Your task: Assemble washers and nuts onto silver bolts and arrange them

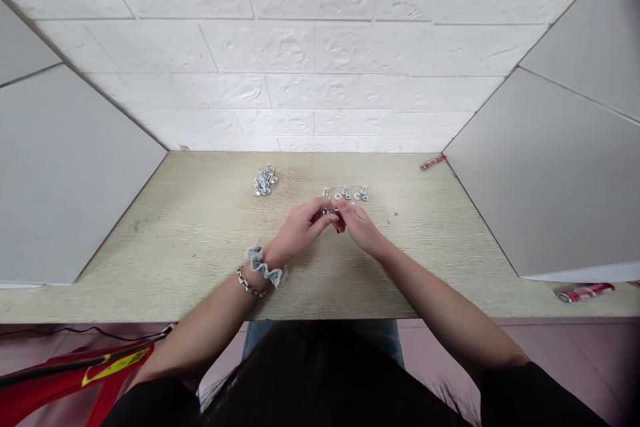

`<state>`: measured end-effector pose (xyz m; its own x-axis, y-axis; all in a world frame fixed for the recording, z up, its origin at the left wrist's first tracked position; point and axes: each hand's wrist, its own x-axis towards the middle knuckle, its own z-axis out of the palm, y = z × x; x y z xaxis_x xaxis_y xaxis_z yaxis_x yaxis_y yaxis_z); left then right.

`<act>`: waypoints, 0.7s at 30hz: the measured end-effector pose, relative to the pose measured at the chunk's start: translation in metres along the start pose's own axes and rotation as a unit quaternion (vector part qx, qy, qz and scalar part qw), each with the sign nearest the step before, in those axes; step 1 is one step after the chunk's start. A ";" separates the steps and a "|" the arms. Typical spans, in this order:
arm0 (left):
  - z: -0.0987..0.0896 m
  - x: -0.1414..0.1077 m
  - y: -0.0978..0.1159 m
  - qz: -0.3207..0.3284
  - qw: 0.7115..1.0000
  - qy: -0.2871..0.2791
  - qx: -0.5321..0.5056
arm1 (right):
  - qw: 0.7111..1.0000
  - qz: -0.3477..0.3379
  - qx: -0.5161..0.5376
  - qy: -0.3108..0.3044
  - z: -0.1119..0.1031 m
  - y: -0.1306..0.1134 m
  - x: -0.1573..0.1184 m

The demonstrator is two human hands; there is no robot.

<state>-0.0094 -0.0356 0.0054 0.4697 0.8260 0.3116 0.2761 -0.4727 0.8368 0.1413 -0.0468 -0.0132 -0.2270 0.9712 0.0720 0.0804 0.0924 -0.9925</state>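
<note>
The left hand [300,227] and right hand [361,227] met above the surface, their fingertips together pinching a small metal bolt [329,211], with a red piece [341,227] showing beneath the right fingers. Just beyond lay a row of bolts and washers [346,194], and further left a heap of bolts [264,181]. A red tube [433,161] lay in the far right corner of the pale wood surface [175,213], set between grey panels [65,173] against a white brick-textured wall [315,47].

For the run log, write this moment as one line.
Left hand: pinches small metal fastener | Right hand: on same fastener | Nearby: row of bolts and washers | Rest: bolt pile; wooden tabletop
</note>
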 end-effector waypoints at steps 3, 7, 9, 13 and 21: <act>0.000 -0.001 -0.002 0.007 1.000 -0.005 0.029 | 0.998 0.051 0.007 -0.020 0.001 -0.002 0.001; 0.000 -0.001 -0.004 -0.002 0.999 -0.012 0.043 | 0.998 0.042 0.038 -0.033 0.001 -0.006 0.001; -0.001 -0.001 -0.003 -0.018 0.999 -0.005 0.040 | 0.997 0.028 0.052 -0.051 0.000 -0.006 0.002; -0.003 -0.001 -0.002 -0.043 0.997 0.026 0.060 | 0.993 0.024 0.109 -0.048 -0.001 -0.005 0.003; 0.000 -0.003 0.000 -0.023 0.999 -0.005 0.022 | 0.991 0.079 0.099 -0.040 -0.004 -0.004 0.005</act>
<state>-0.0108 -0.0377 0.0042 0.4641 0.8442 0.2683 0.3337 -0.4472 0.8299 0.1443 -0.0418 -0.0084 -0.3039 0.9488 -0.0862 -0.0686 -0.1120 -0.9913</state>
